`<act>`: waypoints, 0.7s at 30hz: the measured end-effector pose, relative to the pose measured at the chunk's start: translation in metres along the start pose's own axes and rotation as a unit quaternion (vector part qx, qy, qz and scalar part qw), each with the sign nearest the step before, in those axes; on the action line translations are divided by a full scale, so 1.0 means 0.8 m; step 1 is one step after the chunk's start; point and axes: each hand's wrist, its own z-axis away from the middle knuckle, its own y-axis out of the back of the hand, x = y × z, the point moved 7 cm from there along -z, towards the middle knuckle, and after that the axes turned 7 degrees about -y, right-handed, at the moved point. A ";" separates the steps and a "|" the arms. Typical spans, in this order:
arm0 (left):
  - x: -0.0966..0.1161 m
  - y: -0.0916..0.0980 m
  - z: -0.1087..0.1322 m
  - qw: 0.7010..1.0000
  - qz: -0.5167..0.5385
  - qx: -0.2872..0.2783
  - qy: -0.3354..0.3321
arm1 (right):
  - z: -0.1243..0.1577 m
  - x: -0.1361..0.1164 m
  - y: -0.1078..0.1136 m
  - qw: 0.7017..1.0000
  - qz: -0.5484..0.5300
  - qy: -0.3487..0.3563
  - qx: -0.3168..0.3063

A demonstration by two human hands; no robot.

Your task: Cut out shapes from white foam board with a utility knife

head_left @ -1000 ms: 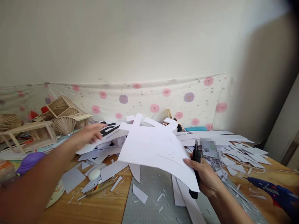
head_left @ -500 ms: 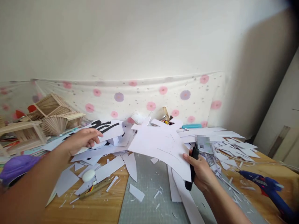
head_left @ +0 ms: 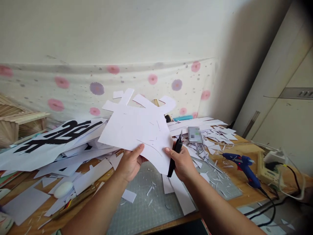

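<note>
A white board cut-out (head_left: 132, 127) with projecting strips along its far edge and several thin cut lines is held up above the cutting mat (head_left: 139, 209). My left hand (head_left: 130, 163) grips its near edge, thumb on top and fingers beneath. At the right corner, my right hand (head_left: 182, 160) pinches the cut-out under its thumb. That same hand also has a black utility knife (head_left: 175, 156) in it, blade pointing up and away. Below, white strips (head_left: 179, 192) and small scraps lie on the mat.
A sheet with black lettering (head_left: 61, 133) lies on piled white pieces at left. Wooden models (head_left: 22, 124) stand behind it. On the right are a blue glue gun (head_left: 242, 163), a power strip (head_left: 271, 169) with cables, and heaped offcuts (head_left: 217, 133). A white egg-shaped object (head_left: 63, 190) rests at front left.
My left hand has come from the lettered sheet to the near edge of the cut-out and taken hold. The view has turned right; the right hand keeps the knife and cut-out.
</note>
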 end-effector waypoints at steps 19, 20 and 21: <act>-0.003 0.118 -0.019 0.973 -0.089 0.147 -0.151 | 0.046 0.013 0.057 0.676 0.730 0.082 -0.053; -0.001 0.122 -0.019 0.971 -0.090 0.155 -0.157 | 0.053 0.022 0.046 0.669 0.735 0.076 -0.076; 0.002 0.124 -0.019 0.969 -0.090 0.162 -0.161 | 0.059 0.031 0.036 0.655 0.747 0.068 -0.097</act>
